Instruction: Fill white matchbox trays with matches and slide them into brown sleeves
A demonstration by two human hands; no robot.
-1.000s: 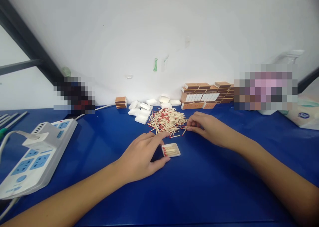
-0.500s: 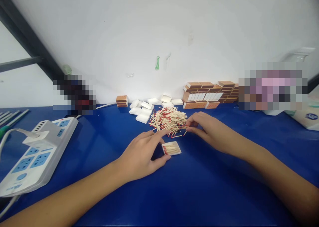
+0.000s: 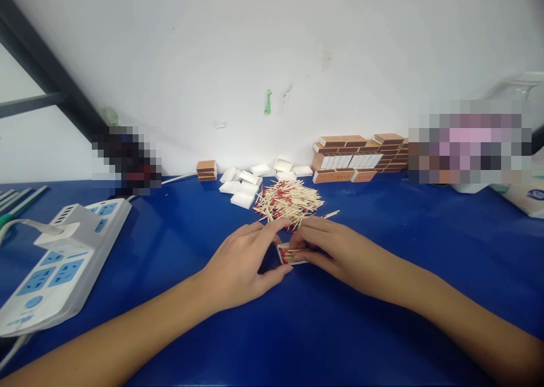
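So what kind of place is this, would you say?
Probably a small hand-packing workbench: a blue table against a white wall, a pile of loose matches, stacked matchboxes, empty white trays, and a power strip.

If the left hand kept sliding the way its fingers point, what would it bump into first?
Probably the match pile. The left hand points up and right, its forefinger tip almost at the pile's near edge, just behind the tray. Depth is hard to judge.
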